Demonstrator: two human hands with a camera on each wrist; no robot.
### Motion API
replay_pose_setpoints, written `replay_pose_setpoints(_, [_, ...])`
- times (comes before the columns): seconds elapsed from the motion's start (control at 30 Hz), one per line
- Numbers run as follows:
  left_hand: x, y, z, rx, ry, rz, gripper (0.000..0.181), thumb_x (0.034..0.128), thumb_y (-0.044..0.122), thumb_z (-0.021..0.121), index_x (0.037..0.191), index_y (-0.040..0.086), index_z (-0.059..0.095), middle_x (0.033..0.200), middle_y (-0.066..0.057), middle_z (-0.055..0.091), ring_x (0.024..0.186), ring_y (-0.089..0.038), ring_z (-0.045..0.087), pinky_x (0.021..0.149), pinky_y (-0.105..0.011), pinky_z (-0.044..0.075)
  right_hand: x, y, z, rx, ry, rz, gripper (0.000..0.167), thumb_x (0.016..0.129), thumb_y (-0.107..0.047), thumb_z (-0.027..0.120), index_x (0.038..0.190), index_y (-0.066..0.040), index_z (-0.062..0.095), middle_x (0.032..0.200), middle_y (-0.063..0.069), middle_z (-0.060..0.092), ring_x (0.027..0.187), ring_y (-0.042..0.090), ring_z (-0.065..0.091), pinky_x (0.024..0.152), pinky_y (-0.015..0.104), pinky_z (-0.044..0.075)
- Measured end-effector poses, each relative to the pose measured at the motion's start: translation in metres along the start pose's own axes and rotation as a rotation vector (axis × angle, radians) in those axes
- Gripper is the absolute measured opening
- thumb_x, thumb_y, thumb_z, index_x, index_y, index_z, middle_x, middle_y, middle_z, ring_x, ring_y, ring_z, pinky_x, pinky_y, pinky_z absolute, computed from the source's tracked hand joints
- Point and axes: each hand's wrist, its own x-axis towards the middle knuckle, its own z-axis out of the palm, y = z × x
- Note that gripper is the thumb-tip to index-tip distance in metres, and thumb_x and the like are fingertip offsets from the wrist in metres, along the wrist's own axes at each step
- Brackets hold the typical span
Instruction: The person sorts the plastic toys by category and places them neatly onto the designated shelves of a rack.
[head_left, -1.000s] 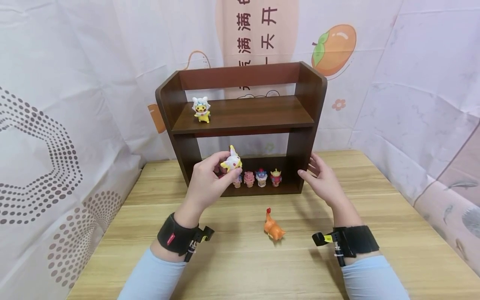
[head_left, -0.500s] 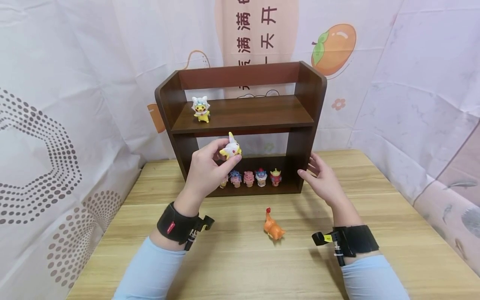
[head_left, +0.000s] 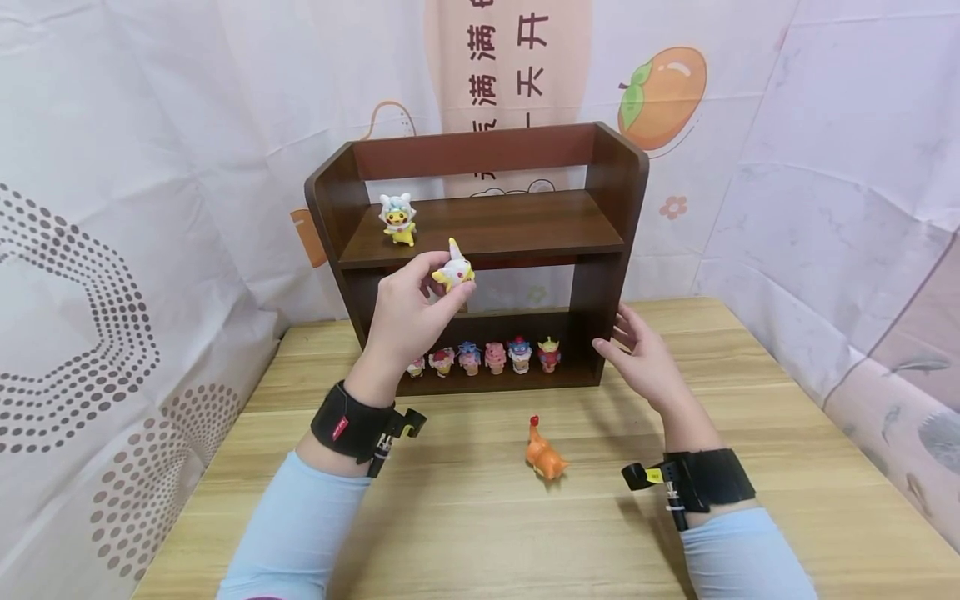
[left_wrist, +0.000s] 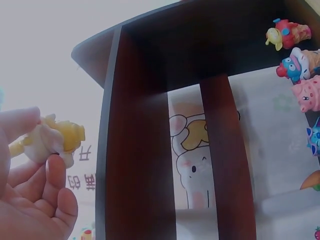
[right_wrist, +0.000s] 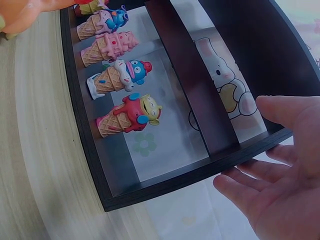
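Note:
My left hand (head_left: pixel 405 308) pinches a small white and yellow figurine (head_left: pixel 457 272) between thumb and fingers, in front of the upper board's edge of a dark brown wooden shelf (head_left: pixel 517 231). In the left wrist view the figurine (left_wrist: pixel 52 140) is apart from the shelf. My right hand (head_left: pixel 643 357) holds the shelf's right side panel, thumb at the front and fingers along the outside. On the upper board, at the left, stands a yellow figurine in a white hood (head_left: pixel 398 220). An orange figurine with a red tip (head_left: pixel 545 452) lies on the table before the shelf.
Several ice-cream-cone figurines (head_left: pixel 495 357) stand in a row on the lower board, the rightmost one red with a yellow head (head_left: pixel 549 355). A wood-grain table (head_left: pixel 465 500) bears everything. Behind hangs a printed white cloth (head_left: pixel 247 100).
My left hand has risen with the white and yellow figurine, from before the lower compartment to the upper board's front edge. More cone figurines show below it. My right hand stays at the side panel.

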Motion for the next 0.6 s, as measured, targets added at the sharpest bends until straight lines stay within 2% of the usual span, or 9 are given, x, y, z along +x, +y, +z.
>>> replay_pose_setpoints(0.27, [0.015, 0.002, -0.003, 0.016, 0.004, -0.064, 0.042, 0.0896, 0.024, 0.080, 0.122, 0.002, 0.068, 0.083, -0.004, 0.067, 0.072, -0.015, 0.059, 0.057, -0.029, 0.045, -0.001, -0.004, -0.001, 0.016, -0.002, -0.001, 0.077, 0.100, -0.020, 0.067, 0.162, -0.009, 0.024, 0.157, 0.026, 0.036, 0.141, 0.047, 0.039, 0.107, 0.059, 0.037])
replay_pose_setpoints(0.6, [0.033, 0.002, -0.003, 0.063, -0.018, -0.152, 0.046, 0.0918, 0.032, 0.077, 0.127, 0.004, 0.067, 0.075, -0.003, 0.063, 0.065, -0.017, 0.054, 0.056, -0.030, 0.041, 0.000, -0.001, 0.001, 0.019, -0.005, -0.002, 0.076, 0.100, -0.021, 0.068, 0.162, -0.009, 0.024, 0.157, 0.024, 0.037, 0.141, 0.044, 0.039, 0.108, 0.057, 0.038])
